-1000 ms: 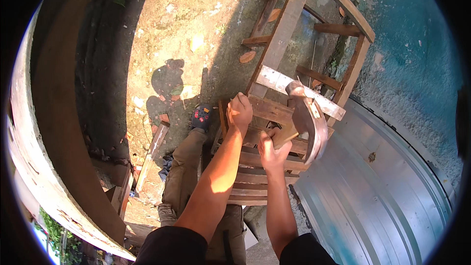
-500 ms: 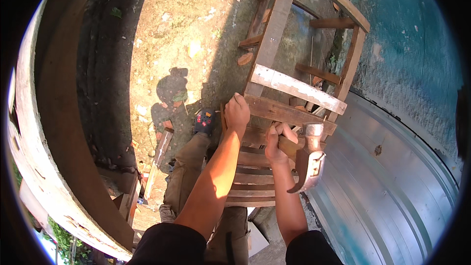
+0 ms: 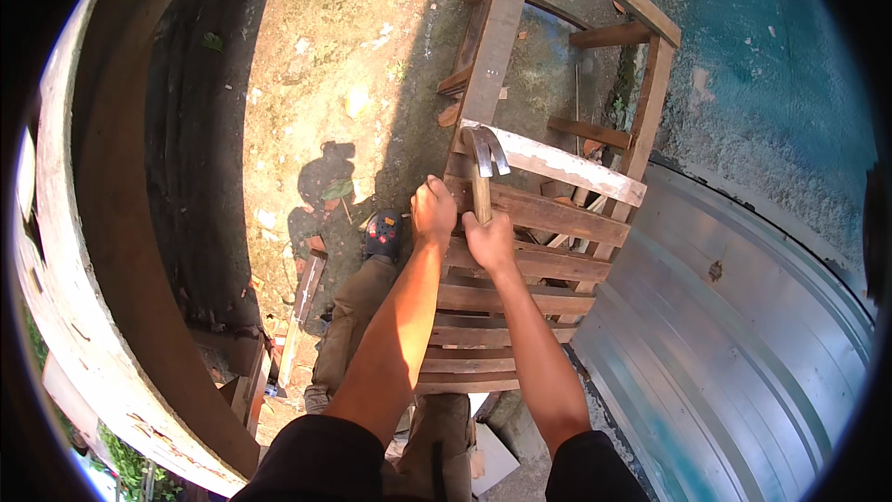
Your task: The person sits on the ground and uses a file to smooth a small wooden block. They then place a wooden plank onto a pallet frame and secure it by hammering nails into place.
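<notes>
A claw hammer with a metal head and wooden handle is gripped in my right hand. Its head hangs over the left end of the white-painted slat of a wooden slatted frame. My left hand is closed at the left edge of this frame, beside the end of a brown slat. What its fingers hold is hidden. Both forearms reach over the lower slats.
A teal wall and a corrugated metal sheet border the frame's right side. At left, a loose wood piece lies on the ground near a dark shoe. A big curved board rises at far left.
My right hand has swung the hammer up and left, from the frame's right side to the white-painted slat's left end. The left hand stays at the frame's left edge; the view has shifted slightly.
</notes>
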{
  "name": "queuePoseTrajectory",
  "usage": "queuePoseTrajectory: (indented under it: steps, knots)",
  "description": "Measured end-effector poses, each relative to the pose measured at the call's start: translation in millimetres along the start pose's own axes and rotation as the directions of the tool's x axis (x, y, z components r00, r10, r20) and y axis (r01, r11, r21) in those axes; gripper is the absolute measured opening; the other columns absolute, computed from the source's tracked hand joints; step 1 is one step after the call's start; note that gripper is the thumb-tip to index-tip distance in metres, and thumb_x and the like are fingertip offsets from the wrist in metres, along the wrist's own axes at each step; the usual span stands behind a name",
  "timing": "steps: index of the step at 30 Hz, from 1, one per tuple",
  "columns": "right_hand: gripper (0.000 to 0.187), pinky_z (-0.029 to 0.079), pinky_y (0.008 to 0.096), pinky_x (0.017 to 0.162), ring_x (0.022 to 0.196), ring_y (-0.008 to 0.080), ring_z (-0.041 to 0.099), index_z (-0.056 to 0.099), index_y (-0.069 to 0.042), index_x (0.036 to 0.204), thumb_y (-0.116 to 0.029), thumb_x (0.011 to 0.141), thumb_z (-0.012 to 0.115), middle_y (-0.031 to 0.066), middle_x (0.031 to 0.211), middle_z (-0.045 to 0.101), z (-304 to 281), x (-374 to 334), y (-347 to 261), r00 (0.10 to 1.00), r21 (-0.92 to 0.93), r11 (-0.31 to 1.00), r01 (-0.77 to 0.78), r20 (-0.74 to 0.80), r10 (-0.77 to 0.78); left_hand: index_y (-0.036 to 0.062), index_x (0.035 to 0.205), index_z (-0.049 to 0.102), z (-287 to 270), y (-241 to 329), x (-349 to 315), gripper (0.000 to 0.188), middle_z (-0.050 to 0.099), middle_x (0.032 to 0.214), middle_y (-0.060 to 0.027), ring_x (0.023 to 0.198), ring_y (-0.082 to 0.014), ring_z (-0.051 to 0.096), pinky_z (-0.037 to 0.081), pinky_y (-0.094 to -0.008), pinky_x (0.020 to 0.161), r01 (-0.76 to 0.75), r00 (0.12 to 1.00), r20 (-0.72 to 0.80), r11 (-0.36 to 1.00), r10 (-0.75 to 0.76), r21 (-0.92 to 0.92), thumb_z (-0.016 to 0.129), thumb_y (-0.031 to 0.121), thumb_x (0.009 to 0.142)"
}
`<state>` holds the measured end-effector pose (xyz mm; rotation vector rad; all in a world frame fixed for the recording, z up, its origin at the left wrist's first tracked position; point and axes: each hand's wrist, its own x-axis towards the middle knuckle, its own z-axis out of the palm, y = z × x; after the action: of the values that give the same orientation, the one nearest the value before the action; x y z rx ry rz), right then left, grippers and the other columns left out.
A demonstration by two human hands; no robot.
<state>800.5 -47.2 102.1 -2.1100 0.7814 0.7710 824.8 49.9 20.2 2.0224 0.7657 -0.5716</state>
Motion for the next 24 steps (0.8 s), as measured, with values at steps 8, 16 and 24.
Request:
queuePoseTrajectory:
  steps: [8,16,24]
  knots:
    - [0.023,0.035,0.0293,0.047,0.051,0.0104,0.044,0.050,-0.003,0.072,-0.006,0.092,0.060,0.0028,0.060,0.050,-15.5,-46.8,-29.9,0.750,0.264,0.724,0.637,-0.428,-0.504,-0.0077,0.083,0.065,3.4,-13.5,-1.4,0.059,0.066,0.086,-0.0329,0.089,-0.0546,0.062,0.048,-0.0594,0.082,-0.065,0.995,-0.074,0.998,0.063,-0.025,0.030,0.035,0.103]
    - [0.025,0.043,0.0348,0.052,0.051,0.0212,0.054,0.057,0.002,0.066,-0.013,0.086,0.062,0.0044,0.056,0.056,-28.0,-42.3,-20.9,0.986,0.472,0.874,0.111,-0.160,-0.039,-0.0105,0.086,0.065,4.2,-20.4,-5.4,0.059,0.065,0.088,-0.0349,0.091,-0.0548,0.062,0.048,-0.0597,0.084,-0.015,0.999,-0.036,1.000,0.015,0.002,0.029,0.033,0.102]
    - [0.027,0.041,0.0356,0.050,0.050,0.0148,0.049,0.056,0.001,0.069,-0.017,0.087,0.066,0.0076,0.056,0.053,-17.7,-4.6,-4.3,0.998,0.115,0.993,-0.013,-0.052,0.019,-0.0096,0.084,0.066,3.0,-5.3,-7.3,0.061,0.067,0.090,-0.0335,0.091,-0.0547,0.062,0.049,-0.0575,0.084,-0.037,0.994,-0.100,0.997,0.043,0.063,0.029,0.035,0.103]
